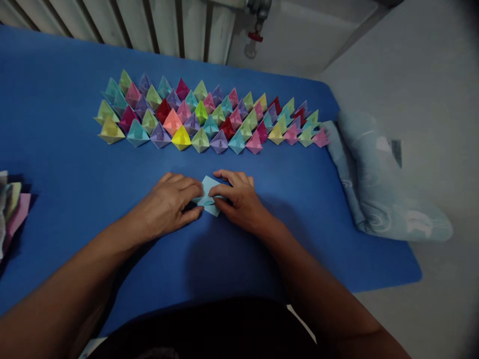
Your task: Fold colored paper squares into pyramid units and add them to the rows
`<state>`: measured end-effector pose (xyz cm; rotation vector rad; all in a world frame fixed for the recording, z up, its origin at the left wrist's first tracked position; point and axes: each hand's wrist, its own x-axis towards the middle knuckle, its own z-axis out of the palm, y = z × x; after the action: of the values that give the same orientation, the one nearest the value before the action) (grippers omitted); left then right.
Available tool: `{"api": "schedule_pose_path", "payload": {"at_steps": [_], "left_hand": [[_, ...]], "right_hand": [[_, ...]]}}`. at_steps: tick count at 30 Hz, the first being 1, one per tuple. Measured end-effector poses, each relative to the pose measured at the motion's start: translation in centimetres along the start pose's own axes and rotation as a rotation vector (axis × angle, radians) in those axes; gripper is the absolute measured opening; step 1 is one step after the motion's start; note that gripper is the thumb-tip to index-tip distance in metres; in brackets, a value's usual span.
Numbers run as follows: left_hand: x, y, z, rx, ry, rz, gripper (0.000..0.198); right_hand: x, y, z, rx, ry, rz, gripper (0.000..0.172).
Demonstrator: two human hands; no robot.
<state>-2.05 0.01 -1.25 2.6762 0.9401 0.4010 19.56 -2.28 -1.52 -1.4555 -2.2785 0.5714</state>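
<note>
A small light-blue sheet of folded paper (210, 185) lies on the blue table in front of me, its folds partly hidden by fingers. My left hand (174, 199) grips its left edge between thumb and fingers. On the other side, my right hand (237, 198) pinches the right edge, thumb below and index finger above. Beyond both hands stand several rows of folded paper boats (181, 138) in yellow, green, blue, purple, pink and red.
The blue table (157, 279) spreads under everything. At the left edge sits a stack of coloured paper (17, 209). A folded grey-blue patterned cloth (374, 189) lies on the right. Behind the table are a white radiator (194, 30) and a red-handled valve (255, 36).
</note>
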Motion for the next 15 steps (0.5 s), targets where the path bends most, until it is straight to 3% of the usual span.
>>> {"api": "schedule_pose_path", "payload": {"at_steps": [15], "left_hand": [[0.08, -0.19, -0.26, 0.01, 0.032, -0.057, 0.024]], "right_hand": [[0.36, -0.38, 0.46, 0.061, 0.038, 0.103, 0.009]]}}
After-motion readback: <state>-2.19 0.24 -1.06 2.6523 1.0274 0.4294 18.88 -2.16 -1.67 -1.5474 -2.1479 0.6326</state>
